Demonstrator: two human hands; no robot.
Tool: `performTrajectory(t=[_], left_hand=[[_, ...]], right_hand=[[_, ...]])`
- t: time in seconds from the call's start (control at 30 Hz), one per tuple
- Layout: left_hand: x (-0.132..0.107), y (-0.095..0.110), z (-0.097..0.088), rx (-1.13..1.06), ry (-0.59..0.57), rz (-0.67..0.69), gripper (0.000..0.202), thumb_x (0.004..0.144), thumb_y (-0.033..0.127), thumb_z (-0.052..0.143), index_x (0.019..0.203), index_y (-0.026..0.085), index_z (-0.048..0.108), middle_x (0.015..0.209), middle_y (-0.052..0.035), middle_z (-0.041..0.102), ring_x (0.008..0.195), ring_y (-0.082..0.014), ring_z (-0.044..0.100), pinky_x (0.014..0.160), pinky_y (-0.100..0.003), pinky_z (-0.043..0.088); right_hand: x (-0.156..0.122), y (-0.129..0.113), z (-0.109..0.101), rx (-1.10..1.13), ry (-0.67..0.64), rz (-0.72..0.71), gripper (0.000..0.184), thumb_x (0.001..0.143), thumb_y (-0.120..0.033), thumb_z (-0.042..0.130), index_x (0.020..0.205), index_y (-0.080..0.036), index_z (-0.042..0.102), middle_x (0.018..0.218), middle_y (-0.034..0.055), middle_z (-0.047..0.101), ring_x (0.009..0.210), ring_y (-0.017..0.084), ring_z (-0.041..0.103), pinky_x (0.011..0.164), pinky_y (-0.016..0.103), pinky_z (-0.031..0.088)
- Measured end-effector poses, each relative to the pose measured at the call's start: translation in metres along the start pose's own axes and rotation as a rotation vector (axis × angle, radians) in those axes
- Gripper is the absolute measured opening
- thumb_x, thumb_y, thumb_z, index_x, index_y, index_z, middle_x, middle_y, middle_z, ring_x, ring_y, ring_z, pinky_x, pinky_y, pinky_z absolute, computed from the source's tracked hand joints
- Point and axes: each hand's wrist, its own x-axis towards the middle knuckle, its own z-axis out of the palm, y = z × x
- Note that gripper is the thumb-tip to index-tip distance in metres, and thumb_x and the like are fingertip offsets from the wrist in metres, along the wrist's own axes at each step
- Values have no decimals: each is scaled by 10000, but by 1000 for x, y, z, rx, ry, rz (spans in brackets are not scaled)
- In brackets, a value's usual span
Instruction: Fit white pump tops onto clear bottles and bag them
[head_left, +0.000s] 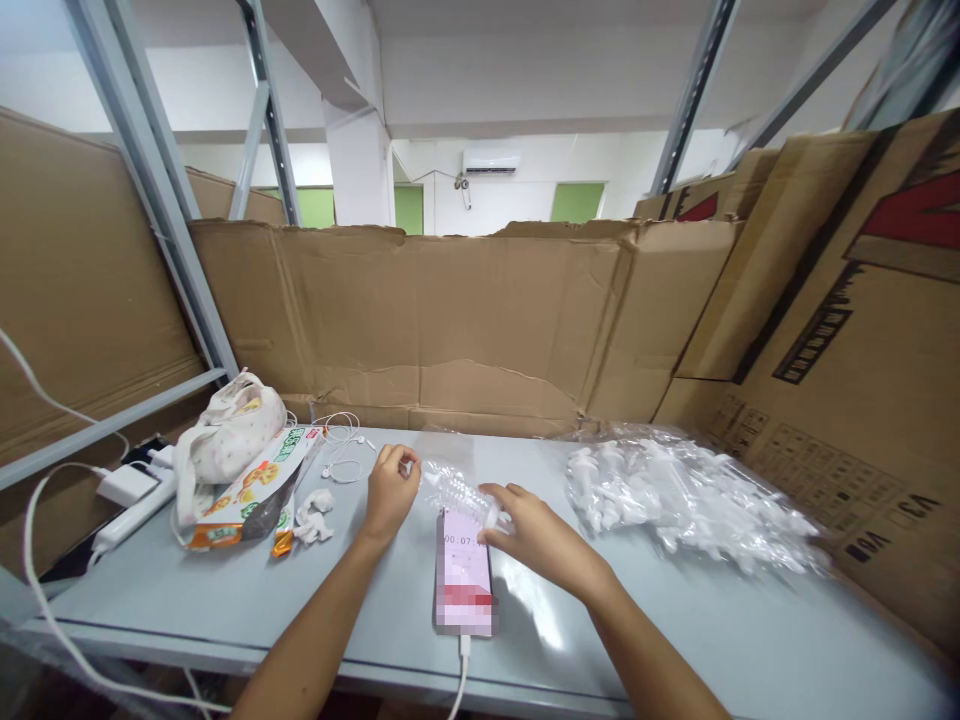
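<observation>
My left hand point(393, 492) is closed, thumb and fingertips pinching the left edge of a clear plastic bag point(450, 482). From the other side my right hand point(538, 532) grips a small white plastic piece point(492, 516) between thumb and fingers, at the bag's right end. Whether that piece lies inside the bag or against it, I cannot tell. Just below them a phone point(463, 580) lies face up with a running timer, its top partly covered by the bag. A white cable point(463, 655) is plugged into its lower end.
To the right lies a pile of white plastic parts in clear bags point(675, 500). At left are a cloth bag point(232, 430), a printed food packet point(259, 485), crumpled tissue point(314, 517), wired earphones point(346, 455) and a power strip point(135, 515). Cardboard walls point(465, 330) surround the table.
</observation>
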Motion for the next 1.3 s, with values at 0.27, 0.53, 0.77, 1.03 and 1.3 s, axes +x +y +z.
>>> performTrajectory(t=[0.27,0.53,0.77,1.03,1.3], left_hand=[[-20,32,2,170,-119,103,127,850,239,415,807,216,532,812,-9,594,709,-143,560,650,-252,400],[-17,44,-5,396,-130,179,122,832,259,449,761,207,534,882,-70,612,918,-245,526,821,-370,367],[-19,48,-2,135,-236,331,137,716,91,456,738,225,466,983,-23,648,1108,-206,506,1056,-389,253],[-22,57,-6,-63,-387,426,112,746,126,452,778,229,481,1002,-3,663,1025,-152,570,1066,-342,270],[-20,69,-28,36,-641,588,452,741,219,531,1190,260,492,1374,-53,429,1294,-265,332,1100,-493,139]], right_hand=[[-6,-36,-1,-288,45,168,399,816,-332,563,1169,-152,514,970,158,622,838,307,631,643,326,424],[-5,-53,13,-477,53,196,397,824,-322,567,1173,-152,487,1013,174,624,809,323,658,578,319,439],[0,-47,5,-486,131,179,490,816,-376,561,1240,-166,437,933,162,660,765,307,665,568,311,420],[0,-26,-18,-324,82,86,582,768,-451,567,1288,-220,444,841,99,691,781,281,641,564,277,363],[2,-12,-40,-80,55,41,326,767,-438,556,1029,-259,633,719,28,685,673,206,615,567,261,380]])
